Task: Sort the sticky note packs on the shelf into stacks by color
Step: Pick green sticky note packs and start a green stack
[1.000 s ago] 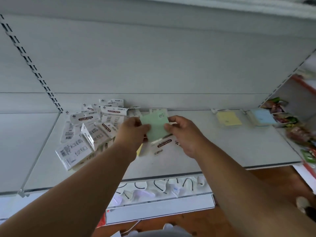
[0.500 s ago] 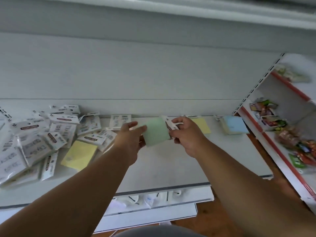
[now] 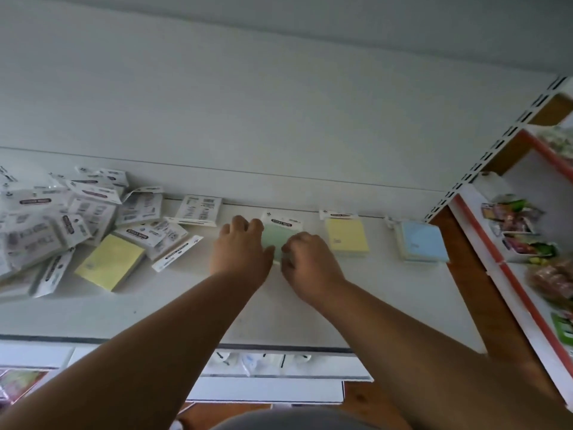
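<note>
Our left hand [image 3: 240,252] and right hand [image 3: 305,263] both clasp the green sticky note pack [image 3: 277,238] on the shelf [image 3: 310,311], left of the yellow stack [image 3: 347,238] and blue stack [image 3: 421,242].

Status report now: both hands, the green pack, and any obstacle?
Left hand and right hand both on green pack, low at the shelf. Yellow stack, blue stack to its right. Nothing in the way.

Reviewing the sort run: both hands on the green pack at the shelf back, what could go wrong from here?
1. The green pack may land skewed; both hands cover its near edge.
2. Right hand sits close to the yellow stack; withdrawing could nudge it.
3. The unsorted pile leans and may slide toward the loose yellow pack.
</note>
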`<state>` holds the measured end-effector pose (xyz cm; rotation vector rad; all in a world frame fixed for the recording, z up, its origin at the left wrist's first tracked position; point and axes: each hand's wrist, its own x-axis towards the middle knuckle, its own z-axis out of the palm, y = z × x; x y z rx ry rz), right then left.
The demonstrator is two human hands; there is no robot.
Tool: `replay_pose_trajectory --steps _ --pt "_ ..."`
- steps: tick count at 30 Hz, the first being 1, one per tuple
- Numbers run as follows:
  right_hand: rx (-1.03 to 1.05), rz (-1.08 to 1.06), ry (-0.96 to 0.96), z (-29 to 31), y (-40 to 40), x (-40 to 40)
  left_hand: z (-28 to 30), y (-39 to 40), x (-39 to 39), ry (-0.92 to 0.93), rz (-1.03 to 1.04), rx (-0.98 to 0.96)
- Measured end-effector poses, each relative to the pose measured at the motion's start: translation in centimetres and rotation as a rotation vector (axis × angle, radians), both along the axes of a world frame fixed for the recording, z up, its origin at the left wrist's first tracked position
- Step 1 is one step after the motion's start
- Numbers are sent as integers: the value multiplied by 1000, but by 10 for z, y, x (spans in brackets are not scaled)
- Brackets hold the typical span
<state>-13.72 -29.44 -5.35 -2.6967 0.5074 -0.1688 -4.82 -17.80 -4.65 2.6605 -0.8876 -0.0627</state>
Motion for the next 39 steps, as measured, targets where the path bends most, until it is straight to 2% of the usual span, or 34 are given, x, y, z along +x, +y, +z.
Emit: replay_pose_trajectory --steps 3,5,15,20,23,27,32,35,39 --pt "-6 22 10 -5 -5 1 -13 4 -3 10 -268 -69" --pt "-33 38 18 -6 -10 4 -18 2 -4 21 -336 -37" --pt "-54 32 75 -9 -13 13 -12 -8 -5 33 -323 51" --pt "-59 42 90 -8 -10 13 -10 -3 -1 49 -345 44" --pt "-83 12 61 -3 -3 12 -7 7 0 53 -337 -47" --pt "-112 -50 -62 1 20 18 -1 41 21 -10 -243 -183" --pt "-22 -70 -152 3 80 59 10 109 66 6 -151 -141" --pt "-11 -64 -120 7 112 102 13 145 94 32 -151 -118" --pt "-49 -130 19 5 134 148 15 174 112 107 -212 -93"
